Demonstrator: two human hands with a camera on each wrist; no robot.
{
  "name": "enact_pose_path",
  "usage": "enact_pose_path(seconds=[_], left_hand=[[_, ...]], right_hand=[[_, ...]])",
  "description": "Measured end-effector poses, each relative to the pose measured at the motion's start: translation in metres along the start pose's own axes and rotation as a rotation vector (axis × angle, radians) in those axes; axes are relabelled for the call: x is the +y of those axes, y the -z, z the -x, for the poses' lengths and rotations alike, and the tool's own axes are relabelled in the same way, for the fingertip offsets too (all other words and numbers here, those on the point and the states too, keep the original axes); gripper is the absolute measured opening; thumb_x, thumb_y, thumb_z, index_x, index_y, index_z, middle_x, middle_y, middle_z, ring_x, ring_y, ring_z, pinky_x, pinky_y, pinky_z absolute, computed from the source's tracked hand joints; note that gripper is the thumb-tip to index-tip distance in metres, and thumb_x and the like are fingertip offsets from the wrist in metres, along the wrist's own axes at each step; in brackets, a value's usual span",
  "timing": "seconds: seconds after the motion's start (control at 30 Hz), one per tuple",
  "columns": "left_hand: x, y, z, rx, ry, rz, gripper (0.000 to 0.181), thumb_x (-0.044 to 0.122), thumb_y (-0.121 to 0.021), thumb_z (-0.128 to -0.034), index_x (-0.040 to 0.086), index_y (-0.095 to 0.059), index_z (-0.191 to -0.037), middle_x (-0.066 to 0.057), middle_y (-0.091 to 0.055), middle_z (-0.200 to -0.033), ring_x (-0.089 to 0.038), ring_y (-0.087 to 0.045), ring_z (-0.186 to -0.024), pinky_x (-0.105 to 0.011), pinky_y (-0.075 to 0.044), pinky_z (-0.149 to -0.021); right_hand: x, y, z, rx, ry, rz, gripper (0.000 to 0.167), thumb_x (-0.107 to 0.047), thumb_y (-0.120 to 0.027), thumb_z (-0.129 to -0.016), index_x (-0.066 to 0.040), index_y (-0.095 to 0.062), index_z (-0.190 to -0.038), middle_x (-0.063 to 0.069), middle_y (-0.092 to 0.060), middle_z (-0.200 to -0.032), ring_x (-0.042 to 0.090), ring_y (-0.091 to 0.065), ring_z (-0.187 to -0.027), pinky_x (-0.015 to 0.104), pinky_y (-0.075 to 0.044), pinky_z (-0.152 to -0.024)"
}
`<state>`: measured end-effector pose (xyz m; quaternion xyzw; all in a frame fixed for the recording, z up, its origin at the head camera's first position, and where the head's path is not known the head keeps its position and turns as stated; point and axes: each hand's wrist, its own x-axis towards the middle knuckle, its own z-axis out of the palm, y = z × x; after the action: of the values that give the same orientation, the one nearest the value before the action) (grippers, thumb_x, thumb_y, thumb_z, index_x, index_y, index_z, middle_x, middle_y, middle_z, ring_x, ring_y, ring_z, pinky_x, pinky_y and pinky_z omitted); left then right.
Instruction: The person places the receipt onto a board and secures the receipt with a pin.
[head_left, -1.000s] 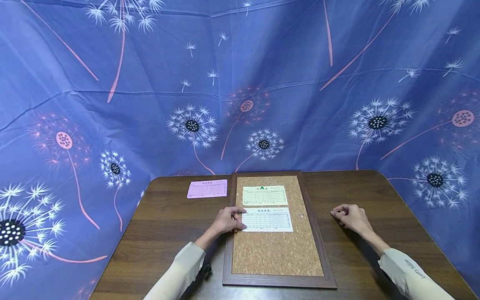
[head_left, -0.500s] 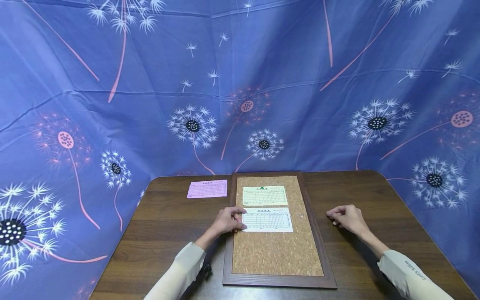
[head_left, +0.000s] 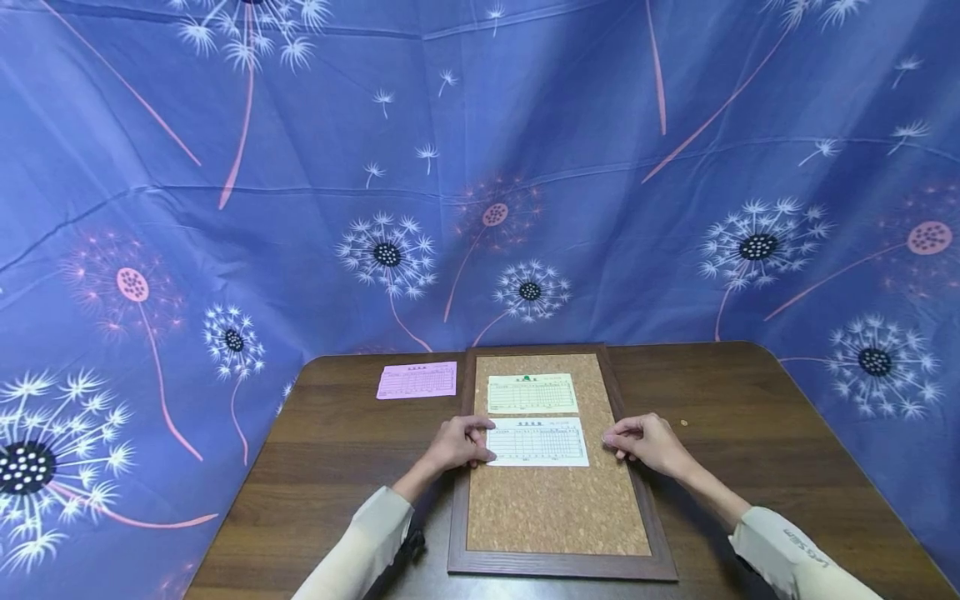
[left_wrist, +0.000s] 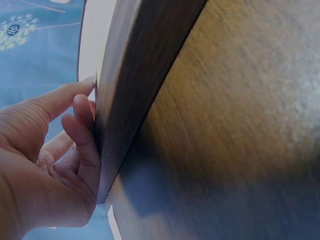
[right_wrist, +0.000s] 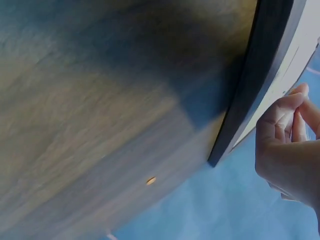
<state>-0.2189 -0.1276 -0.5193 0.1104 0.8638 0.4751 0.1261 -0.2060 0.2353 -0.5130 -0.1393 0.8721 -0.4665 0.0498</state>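
Note:
A white receipt slip [head_left: 542, 442] lies on the framed corkboard [head_left: 555, 508], just below a pale green slip [head_left: 529, 393]. A green thumbtack [head_left: 527, 378] sits at the green slip's top edge. With spread thumb and index finger, my left hand [head_left: 453, 442] presses the white slip's left edge; its other fingers curl beside the frame. My right hand [head_left: 648, 442] is over the board's right border, near the white slip's right edge. Its thumb and fingertips pinch a small pale thumbtack [head_left: 607, 440], mostly hidden by the fingers.
A pink slip stack [head_left: 417, 380] lies on the wooden table [head_left: 337, 458], left of the board. A small orange thumbtack [head_left: 683, 422] lies on the table to the board's right. A blue dandelion-print cloth [head_left: 630, 267] hangs behind the table.
My right hand has moved left from the table to the board's right border, leaving the orange thumbtack in view. The left hand and the slips stay in place.

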Motion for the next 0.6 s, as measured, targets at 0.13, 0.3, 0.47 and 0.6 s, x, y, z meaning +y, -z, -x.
enact_pose_path(seconds=[0.13,0.3,0.47,0.6], left_hand=[[0.0,0.0,0.0,0.0,0.016,0.014,0.047,-0.001,-0.085,-0.0752,0.002,-0.071,-0.119,0.003,-0.066,-0.065,-0.006,-0.056,-0.045,-0.02,-0.048,-0.047],[-0.001,0.0,-0.001,0.001,0.009,0.018,0.047,0.0,-0.086,-0.0749,0.001,-0.071,-0.12,0.001,-0.068,-0.065,-0.006,-0.056,-0.045,-0.02,-0.048,-0.047],[-0.001,0.0,-0.001,-0.002,0.002,0.019,0.048,0.0,-0.086,-0.0745,0.001,-0.071,-0.12,-0.003,-0.07,-0.067,-0.005,-0.056,-0.044,-0.019,-0.048,-0.046],[-0.001,-0.001,-0.001,0.0,-0.001,0.019,0.047,-0.001,-0.086,-0.0746,0.0,-0.071,-0.119,-0.003,-0.07,-0.067,-0.005,-0.056,-0.044,-0.018,-0.046,-0.046]], right_hand=[[-0.003,-0.013,0.0,0.013,0.091,0.08,0.005,-0.01,-0.077,-0.09,-0.006,-0.077,-0.086,0.002,-0.071,-0.071,-0.001,-0.055,-0.06,0.019,-0.047,-0.055],[-0.001,-0.029,-0.002,0.066,0.283,0.138,0.007,-0.005,-0.082,-0.083,-0.011,-0.078,-0.08,0.001,-0.073,-0.081,-0.006,-0.054,-0.074,0.019,-0.048,-0.063],[0.0,-0.04,-0.003,0.062,0.394,0.15,0.008,-0.009,-0.085,-0.079,-0.015,-0.079,-0.079,0.0,-0.071,-0.085,0.003,-0.057,-0.082,0.021,-0.047,-0.068],[0.001,-0.045,-0.003,0.096,0.433,0.226,0.01,-0.014,-0.088,-0.075,-0.019,-0.079,-0.076,-0.005,-0.069,-0.086,0.009,-0.056,-0.085,0.028,-0.043,-0.074]])
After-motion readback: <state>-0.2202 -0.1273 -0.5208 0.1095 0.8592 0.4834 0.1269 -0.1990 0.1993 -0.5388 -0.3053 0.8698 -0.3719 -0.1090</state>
